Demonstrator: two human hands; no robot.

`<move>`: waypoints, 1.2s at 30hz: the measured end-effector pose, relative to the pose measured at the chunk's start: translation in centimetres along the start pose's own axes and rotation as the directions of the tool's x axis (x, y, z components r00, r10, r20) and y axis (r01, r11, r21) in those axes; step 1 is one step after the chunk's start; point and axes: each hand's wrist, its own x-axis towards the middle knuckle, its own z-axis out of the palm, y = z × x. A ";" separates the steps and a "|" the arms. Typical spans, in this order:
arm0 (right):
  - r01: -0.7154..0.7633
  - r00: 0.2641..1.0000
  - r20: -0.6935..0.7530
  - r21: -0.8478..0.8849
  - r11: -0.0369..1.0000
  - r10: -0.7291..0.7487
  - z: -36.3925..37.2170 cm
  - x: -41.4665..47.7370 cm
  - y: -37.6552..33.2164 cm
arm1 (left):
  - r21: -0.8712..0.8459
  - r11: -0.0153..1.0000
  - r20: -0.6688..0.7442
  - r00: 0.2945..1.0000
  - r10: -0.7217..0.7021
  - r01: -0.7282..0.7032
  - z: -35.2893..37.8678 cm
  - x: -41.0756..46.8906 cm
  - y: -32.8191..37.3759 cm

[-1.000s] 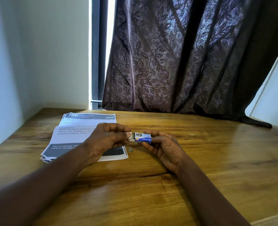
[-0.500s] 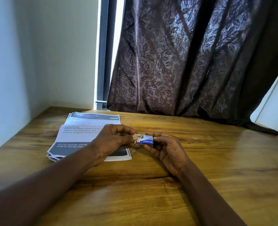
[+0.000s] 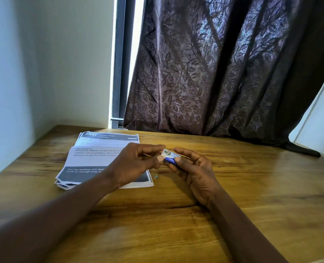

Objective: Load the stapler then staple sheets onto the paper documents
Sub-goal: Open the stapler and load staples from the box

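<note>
1. Papers [image 3: 100,158]: a stack lying flat on the table [image 3: 252,196], left of frame centre, top sheet printed; its right part is hidden behind my left wrist. Unstapled as far as I can see.
2. Left hand [image 3: 134,164]: at frame centre, over the stack's right edge. Thumb and forefinger are pinched together at the open left end of the box. A second ago they held a short pale tray end pulled clear; now less of it shows.
3. Scrap [image 3: 156,176]: small grey bit on the wood just right of the stack, below the hands. Too small to tell what it is.
4. Box [image 3: 170,158]: small blue-and-white staple box, held above the table at centre.
5. Right hand [image 3: 193,171]: fingers clamped around the box from the right.
6. Stapler: nowhere in frame. I judge loading has not begun; I am only getting staples out.
</note>
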 end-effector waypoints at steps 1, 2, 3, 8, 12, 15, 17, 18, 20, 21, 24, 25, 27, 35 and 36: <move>0.014 1.000 -0.006 -0.014 1.000 -0.014 -0.1 0.1 0.1 | 0.040 0.999 0.020 1.000 0.020 -0.020 0.2 0.0 -0.1; 0.030 0.999 -0.016 -0.034 0.999 -0.030 -0.2 0.1 0.1 | 0.109 0.993 0.031 0.999 0.043 -0.046 0.3 0.0 -0.2; 0.049 0.998 -0.034 -0.067 0.997 -0.052 -0.2 0.2 0.2 | 0.202 0.977 0.034 0.997 0.065 -0.070 0.4 -0.1 -0.2; 0.162 0.952 -0.117 -0.594 0.788 -0.284 -1.0 0.6 1.0 | 0.606 0.776 0.055 0.982 0.180 -0.176 0.8 -0.6 -0.4; 0.129 0.942 -0.083 -0.807 0.576 -0.326 -1.0 0.5 1.2 | 0.750 0.628 0.135 0.978 0.161 -0.208 0.5 -0.6 -0.6; 0.062 0.946 -0.097 -0.882 0.466 -0.310 -1.0 0.5 1.3 | 0.775 0.598 0.134 0.978 0.158 -0.203 0.5 -0.5 -0.6; 0.019 0.948 -0.122 -0.901 0.434 -0.294 -1.0 0.5 1.2 | 0.793 0.577 0.133 0.980 0.148 -0.195 0.3 -0.4 -0.7; -0.001 0.951 -0.131 -0.907 0.422 -0.281 -0.9 0.4 1.2 | 0.794 0.576 0.136 0.980 0.143 -0.194 0.3 -0.4 -0.7; -0.035 0.950 -0.149 -0.924 0.380 -0.273 -0.6 0.3 1.2 | 0.785 0.588 0.145 0.980 0.134 -0.196 0.3 -0.4 -0.8; -0.049 0.940 -0.159 -0.939 0.340 -0.301 -0.5 0.3 1.2 | 0.780 0.594 0.148 0.981 0.128 -0.195 0.4 -0.5 -0.8; -0.066 0.856 -0.179 -0.968 0.242 -0.484 -0.1 -0.3 0.4 | 0.778 0.597 0.148 0.981 0.127 -0.195 0.4 -0.5 -0.9; -0.063 0.816 -0.180 -0.973 0.224 -0.549 -0.2 -0.6 -0.1 | 0.782 0.592 0.141 0.981 0.135 -0.194 0.4 -0.5 -1.0; -0.137 0.744 -0.199 -0.980 0.146 -0.638 -0.9 -1.1 -1.1 | 0.800 0.570 0.126 0.981 0.145 -0.187 0.5 -0.5 -1.0; -0.469 0.849 -0.388 -0.866 -0.174 -0.360 -2.5 -1.6 -1.7 | 0.782 0.607 0.053 0.984 0.167 -0.145 1.0 -0.6 -1.1; -0.450 0.865 -0.366 -0.867 -0.212 -0.343 -2.4 -1.7 -1.6 | 0.774 0.616 0.056 0.984 0.167 -0.148 1.0 -0.7 -1.1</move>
